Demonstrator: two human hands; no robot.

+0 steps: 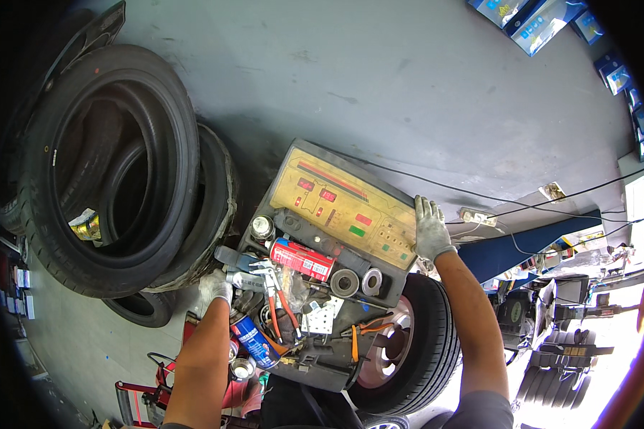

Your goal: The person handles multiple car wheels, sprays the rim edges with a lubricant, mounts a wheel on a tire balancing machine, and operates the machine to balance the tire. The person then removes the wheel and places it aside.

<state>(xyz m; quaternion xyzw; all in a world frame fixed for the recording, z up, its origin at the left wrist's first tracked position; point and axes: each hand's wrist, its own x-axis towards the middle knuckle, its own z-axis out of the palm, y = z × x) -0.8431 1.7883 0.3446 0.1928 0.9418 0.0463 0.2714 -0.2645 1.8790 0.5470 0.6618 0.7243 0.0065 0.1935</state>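
My left hand (215,287), in a pale glove, is at the left edge of a wheel balancer's tray, beside a grey spray can (247,281); whether it grips anything cannot be told. My right hand (432,227), gloved too, lies with extended fingers on the right end of the balancer's yellow control panel (349,206). On the tray lie a red and white can (302,258), red-handled wheel weight pliers (282,303), a blue can (255,341), metal cones (344,282) and orange-handled pliers (356,342). A wheel with its tyre (434,343) stands at the balancer's right.
Large tyres (180,171) lean together at the left. Black cables (461,189) cross from the panel to the right, near a power strip (477,216). Blue boxes (547,24) stand at upper right, stacked tyres (555,375) at lower right. A red metal frame (134,387) is at lower left.
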